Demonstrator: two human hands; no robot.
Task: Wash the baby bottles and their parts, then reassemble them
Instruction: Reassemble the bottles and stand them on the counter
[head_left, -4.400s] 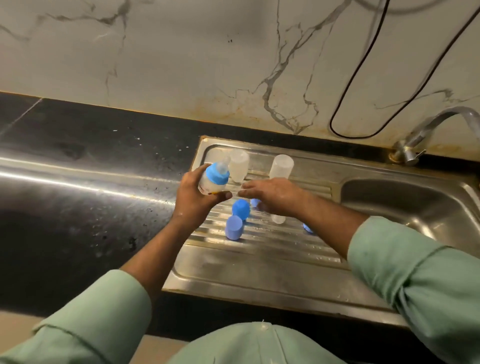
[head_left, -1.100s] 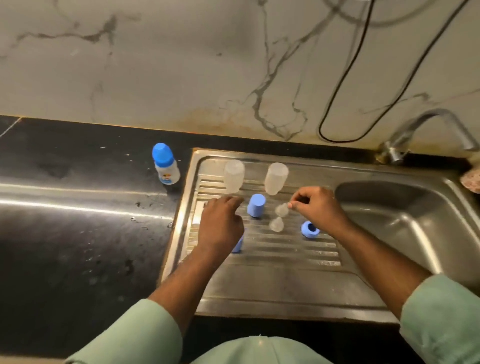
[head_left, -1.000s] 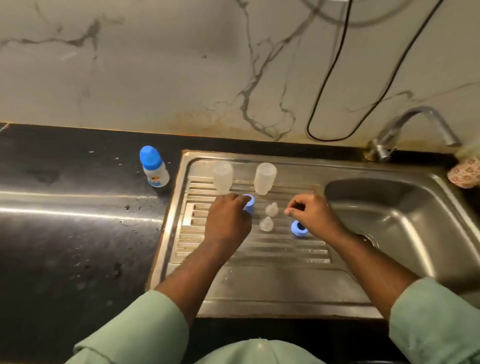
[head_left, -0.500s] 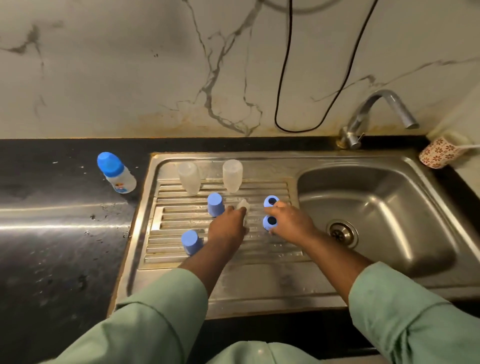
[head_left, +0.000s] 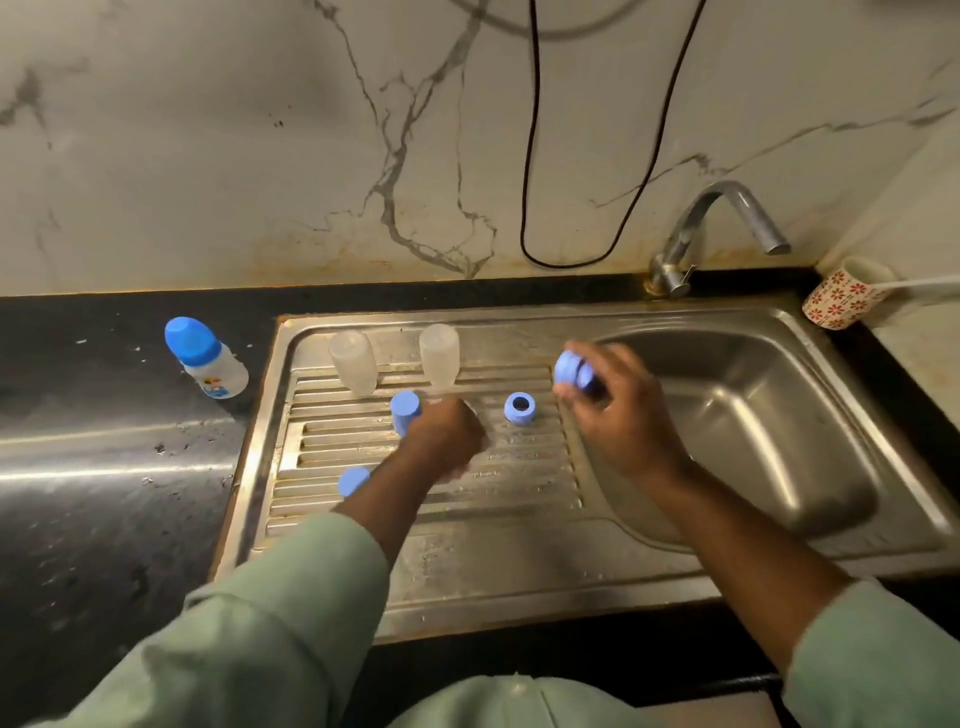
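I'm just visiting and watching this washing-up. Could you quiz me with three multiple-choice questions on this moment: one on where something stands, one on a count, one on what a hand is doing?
1. Where does the assembled bottle with the blue cap stand?
A. In the sink bowl
B. On the black counter left of the drainboard
C. On the drainboard ribs

2. How many clear bottle bodies stand on the drainboard?
A. Two
B. Four
C. None

3. What is the right hand doing?
A. Resting flat on the counter
B. Turning the tap
C. Holding a blue ring

Answers:
1 B: the capped bottle stands on the black counter, off the steel drainboard.
2 A: one clear body and another stand at the back.
3 C: the right hand grips a blue ring beside the sink bowl.
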